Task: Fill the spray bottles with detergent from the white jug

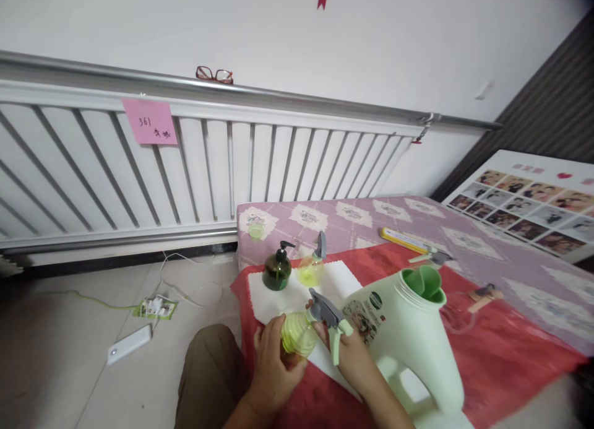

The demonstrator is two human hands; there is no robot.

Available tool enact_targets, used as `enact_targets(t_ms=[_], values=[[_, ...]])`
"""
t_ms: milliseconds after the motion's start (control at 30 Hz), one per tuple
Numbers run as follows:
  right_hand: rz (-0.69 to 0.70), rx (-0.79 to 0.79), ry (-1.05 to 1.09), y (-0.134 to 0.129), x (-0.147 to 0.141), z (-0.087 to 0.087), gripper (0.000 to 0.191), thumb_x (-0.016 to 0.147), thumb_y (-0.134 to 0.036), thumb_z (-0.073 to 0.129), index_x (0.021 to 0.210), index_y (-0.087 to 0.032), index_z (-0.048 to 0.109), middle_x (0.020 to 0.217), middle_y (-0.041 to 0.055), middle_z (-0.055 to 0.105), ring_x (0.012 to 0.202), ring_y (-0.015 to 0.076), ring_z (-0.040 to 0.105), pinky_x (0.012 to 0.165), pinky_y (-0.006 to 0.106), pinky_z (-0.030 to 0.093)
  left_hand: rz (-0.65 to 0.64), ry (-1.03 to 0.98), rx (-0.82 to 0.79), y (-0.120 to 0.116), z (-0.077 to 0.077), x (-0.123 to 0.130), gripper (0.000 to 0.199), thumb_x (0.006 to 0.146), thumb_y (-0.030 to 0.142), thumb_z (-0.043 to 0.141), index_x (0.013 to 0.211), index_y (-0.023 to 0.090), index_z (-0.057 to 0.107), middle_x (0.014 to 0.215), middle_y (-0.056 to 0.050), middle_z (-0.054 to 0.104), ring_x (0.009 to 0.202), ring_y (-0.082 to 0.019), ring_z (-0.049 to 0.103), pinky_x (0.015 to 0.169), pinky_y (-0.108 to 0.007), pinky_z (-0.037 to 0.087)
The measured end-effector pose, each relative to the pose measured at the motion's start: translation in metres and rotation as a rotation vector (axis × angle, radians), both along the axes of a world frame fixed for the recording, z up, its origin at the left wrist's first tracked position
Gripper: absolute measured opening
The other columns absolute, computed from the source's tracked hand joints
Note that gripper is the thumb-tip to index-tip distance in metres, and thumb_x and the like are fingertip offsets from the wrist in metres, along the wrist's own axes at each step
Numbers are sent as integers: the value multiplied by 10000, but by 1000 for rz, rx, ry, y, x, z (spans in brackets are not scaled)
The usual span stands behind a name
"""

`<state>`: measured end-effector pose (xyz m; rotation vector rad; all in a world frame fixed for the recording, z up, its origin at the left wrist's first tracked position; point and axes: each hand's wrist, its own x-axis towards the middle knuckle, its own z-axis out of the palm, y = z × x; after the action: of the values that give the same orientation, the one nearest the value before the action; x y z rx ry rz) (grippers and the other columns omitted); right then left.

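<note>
My left hand [273, 367] is wrapped round a ribbed yellow-green spray bottle [297, 333], which is tilted. At its neck, the fingers of my right hand [346, 351] close round the grey and pale-green spray head [327, 311]. Just right of my right hand stands a large pale-green jug [417, 336] with its mouth uncapped. Behind the held bottle, a dark green pump bottle [277, 271] and a clear spray bottle with yellow liquid [310, 270] stand on a white cloth [343, 280].
Red cloth [524, 367] covers part of the patterned bed or table. A green cap [256, 231], a yellow box [403, 240], another sprayer head [431, 254] and a clear bottle [459, 314] lie on it. A power strip [155, 307] and white power bank [130, 344] are on the floor.
</note>
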<state>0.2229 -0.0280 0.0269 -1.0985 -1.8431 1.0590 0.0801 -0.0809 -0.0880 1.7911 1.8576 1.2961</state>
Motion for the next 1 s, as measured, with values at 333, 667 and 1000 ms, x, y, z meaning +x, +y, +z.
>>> enact_targets(t_ms=[333, 667, 1000], values=[[77, 42, -159, 4, 8, 20, 365, 872, -291, 535, 1232, -260, 587, 1110, 70, 681, 1099, 241, 592, 964, 374, 469, -14, -6, -29, 0, 2, -1, 722, 668, 224, 615, 1347, 179, 375, 1325, -141, 540, 1244, -301, 484, 1078, -539, 273], [150, 63, -220, 8, 12, 31, 367, 868, -308, 550, 1227, -250, 604, 1126, 93, 675, 1102, 250, 593, 976, 419, 459, -48, -49, -80, 0, 7, -2, 748, 650, 224, 614, 1359, 165, 384, 1344, -152, 526, 1253, -320, 474, 1086, -569, 246], [200, 51, -259, 10, 15, 42, 375, 857, -281, 557, 1227, -256, 610, 1185, 88, 674, 1075, 249, 627, 954, 412, 484, -77, -66, -128, -1, 10, -4, 755, 661, 218, 598, 1377, 171, 360, 1380, -159, 494, 1291, -312, 438, 1107, -561, 208]])
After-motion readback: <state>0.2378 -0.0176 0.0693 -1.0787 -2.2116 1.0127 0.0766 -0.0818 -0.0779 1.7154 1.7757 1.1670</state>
